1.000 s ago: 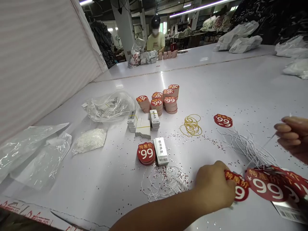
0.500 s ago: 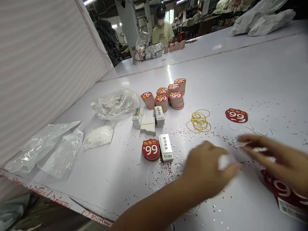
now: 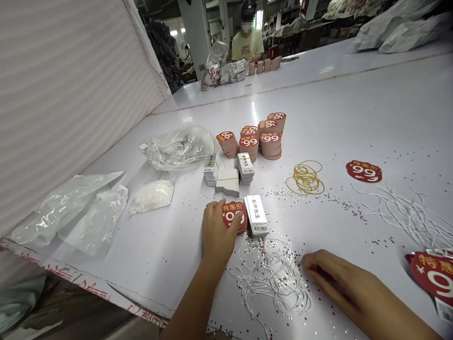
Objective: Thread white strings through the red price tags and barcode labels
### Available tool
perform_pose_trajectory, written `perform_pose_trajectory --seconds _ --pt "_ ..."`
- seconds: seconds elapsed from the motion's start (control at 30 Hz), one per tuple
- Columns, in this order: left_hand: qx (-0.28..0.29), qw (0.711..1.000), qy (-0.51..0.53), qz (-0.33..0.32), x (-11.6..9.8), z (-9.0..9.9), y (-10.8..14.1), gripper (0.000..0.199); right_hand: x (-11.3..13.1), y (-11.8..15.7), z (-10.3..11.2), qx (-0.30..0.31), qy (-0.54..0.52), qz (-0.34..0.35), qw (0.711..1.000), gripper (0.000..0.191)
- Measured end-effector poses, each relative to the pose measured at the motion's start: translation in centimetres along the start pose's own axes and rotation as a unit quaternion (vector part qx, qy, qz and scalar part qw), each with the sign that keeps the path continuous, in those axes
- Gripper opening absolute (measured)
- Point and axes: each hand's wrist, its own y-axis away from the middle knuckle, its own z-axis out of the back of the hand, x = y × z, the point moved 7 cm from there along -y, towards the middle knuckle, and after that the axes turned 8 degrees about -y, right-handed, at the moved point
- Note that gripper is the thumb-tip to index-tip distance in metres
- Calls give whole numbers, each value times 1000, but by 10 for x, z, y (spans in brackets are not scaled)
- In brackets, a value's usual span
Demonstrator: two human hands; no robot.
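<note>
My left hand point(image 3: 218, 236) grips a short stack of round red "99" tags point(image 3: 235, 218), fingers on its left edge and thumb over the top. Touching that stack on the right is a pile of white barcode tags point(image 3: 256, 213). My right hand point(image 3: 336, 278) rests low over the table, fingers curled together; whether anything is between them is hidden. A tangle of white strings point(image 3: 276, 278) lies between my hands. At the far right, a red tag with a white barcode label point(image 3: 433, 278) lies below a fan of white strings point(image 3: 406, 212).
Banded white tag stacks point(image 3: 227, 182) and red tag stacks point(image 3: 271, 144) stand mid-table. Yellow rubber bands point(image 3: 305, 178), a single red tag point(image 3: 364, 171), plastic bags point(image 3: 177, 148) and a white packet point(image 3: 152, 196) lie around. A person point(image 3: 247, 42) stands across the table.
My left hand has moved left from the right side onto the red tag stack. My right hand has moved left and down, away from the strings and labelled tag. The view has shifted slightly.
</note>
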Motion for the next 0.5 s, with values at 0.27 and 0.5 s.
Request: perform_pose_trajectory --seconds 0.27,0.5 --pt "-12 1000 5 18 8 4 1 36 11 -21 -11 -7 114 79 990 37" --pt "-20 999 11 23 10 5 2 36 25 -22 1 -17 153 130 980 43"
